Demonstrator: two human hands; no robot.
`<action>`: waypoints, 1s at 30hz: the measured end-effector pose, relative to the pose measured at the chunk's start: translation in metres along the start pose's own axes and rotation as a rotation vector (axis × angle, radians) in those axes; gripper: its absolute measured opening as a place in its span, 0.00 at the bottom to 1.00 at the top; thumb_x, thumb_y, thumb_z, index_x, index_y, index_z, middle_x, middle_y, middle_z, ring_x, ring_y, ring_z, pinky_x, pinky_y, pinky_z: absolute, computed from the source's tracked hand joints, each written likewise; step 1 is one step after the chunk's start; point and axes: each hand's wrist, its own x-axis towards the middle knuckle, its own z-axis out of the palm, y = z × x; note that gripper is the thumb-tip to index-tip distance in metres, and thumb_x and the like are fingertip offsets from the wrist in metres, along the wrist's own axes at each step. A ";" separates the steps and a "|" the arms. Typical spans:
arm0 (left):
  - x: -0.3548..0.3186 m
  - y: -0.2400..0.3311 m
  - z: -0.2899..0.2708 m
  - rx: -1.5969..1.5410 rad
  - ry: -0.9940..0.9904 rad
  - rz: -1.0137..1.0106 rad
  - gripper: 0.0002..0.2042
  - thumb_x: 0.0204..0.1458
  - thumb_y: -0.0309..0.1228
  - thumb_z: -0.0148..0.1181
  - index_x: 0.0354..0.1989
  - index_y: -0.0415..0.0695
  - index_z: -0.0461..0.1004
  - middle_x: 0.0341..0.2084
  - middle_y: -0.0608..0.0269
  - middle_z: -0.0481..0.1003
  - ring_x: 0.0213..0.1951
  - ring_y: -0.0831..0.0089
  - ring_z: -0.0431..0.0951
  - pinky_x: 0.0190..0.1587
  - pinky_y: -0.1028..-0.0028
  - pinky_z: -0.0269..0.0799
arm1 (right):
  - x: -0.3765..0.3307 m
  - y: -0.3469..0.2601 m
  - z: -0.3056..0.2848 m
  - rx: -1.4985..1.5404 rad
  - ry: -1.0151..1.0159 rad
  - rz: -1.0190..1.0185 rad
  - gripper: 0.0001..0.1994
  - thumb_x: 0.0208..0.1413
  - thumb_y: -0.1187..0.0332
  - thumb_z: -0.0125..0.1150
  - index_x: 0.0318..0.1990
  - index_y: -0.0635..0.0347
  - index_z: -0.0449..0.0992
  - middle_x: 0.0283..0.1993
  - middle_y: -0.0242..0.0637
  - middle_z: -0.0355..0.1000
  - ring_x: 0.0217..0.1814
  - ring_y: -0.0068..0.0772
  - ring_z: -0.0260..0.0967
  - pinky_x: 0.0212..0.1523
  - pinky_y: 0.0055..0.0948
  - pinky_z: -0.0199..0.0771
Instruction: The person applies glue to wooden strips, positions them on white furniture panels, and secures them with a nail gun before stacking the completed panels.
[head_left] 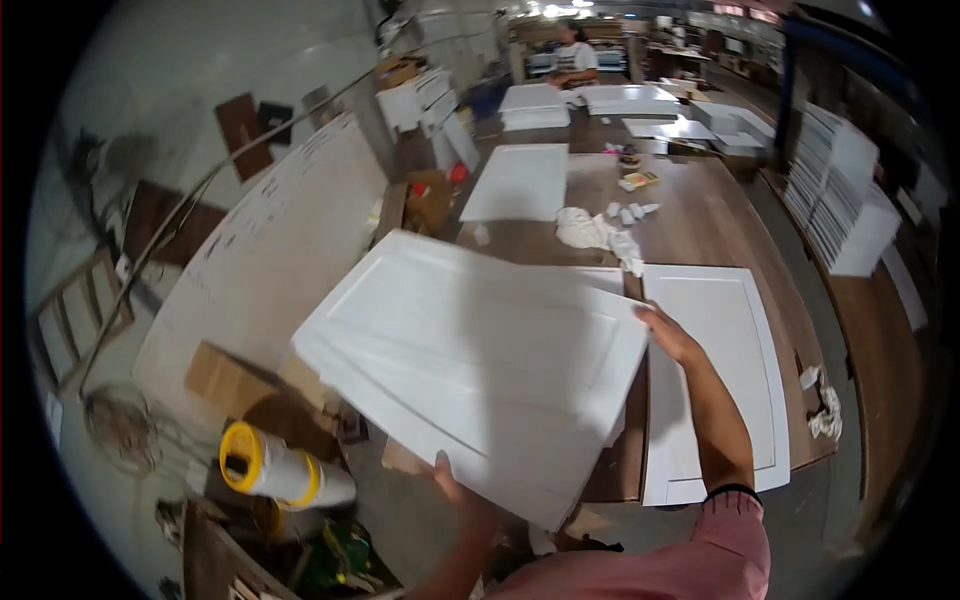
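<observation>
A white cabinet door panel [420, 330] with a raised frame along its edges is held up, tilted, in front of me. My left hand [453, 482] grips its near lower edge, thumb on top and fingers hidden underneath. At the panel's right corner, my right hand [672, 335] is closed on the edge. A second white door panel [715, 380] lies flat on the brown table [700, 220], under my right forearm. Part of another white piece shows behind the held panel.
A white cloth [585, 229] and a yellow packet [638, 181] lie on the table beyond. Another white panel [520, 182] rests at the far left. White boards [835, 190] are stacked at the right. White-and-yellow buckets [285, 470] stand at the left. A person [575, 58] works far back.
</observation>
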 end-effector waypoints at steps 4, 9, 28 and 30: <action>-0.004 0.027 -0.051 0.011 -0.006 -0.076 0.34 0.64 0.55 0.43 0.70 0.42 0.61 0.59 0.55 0.70 0.60 0.60 0.70 0.62 0.59 0.66 | -0.128 0.010 -0.001 -0.070 0.170 0.117 0.34 0.63 0.42 0.51 0.67 0.59 0.64 0.58 0.42 0.71 0.58 0.39 0.66 0.59 0.35 0.64; 0.007 0.109 -0.084 0.176 -0.204 -0.236 0.31 0.66 0.54 0.43 0.64 0.41 0.70 0.54 0.56 0.77 0.55 0.66 0.77 0.61 0.64 0.71 | -0.280 0.032 0.029 0.068 0.207 0.198 0.30 0.68 0.43 0.45 0.64 0.58 0.67 0.56 0.37 0.71 0.56 0.33 0.66 0.54 0.31 0.66; -0.179 0.104 -0.143 0.092 0.126 0.097 0.45 0.64 0.67 0.40 0.79 0.48 0.41 0.73 0.50 0.57 0.69 0.46 0.63 0.66 0.38 0.59 | -0.390 -0.012 0.278 0.718 -0.037 -0.002 0.35 0.67 0.59 0.58 0.74 0.63 0.50 0.67 0.49 0.63 0.66 0.44 0.64 0.66 0.41 0.65; -0.150 0.115 -0.170 0.061 0.107 0.058 0.42 0.64 0.63 0.44 0.77 0.48 0.45 0.71 0.47 0.59 0.67 0.47 0.65 0.66 0.42 0.62 | -0.410 -0.013 0.291 0.449 -0.225 -0.044 0.45 0.66 0.55 0.60 0.77 0.62 0.36 0.75 0.59 0.52 0.76 0.52 0.53 0.72 0.43 0.56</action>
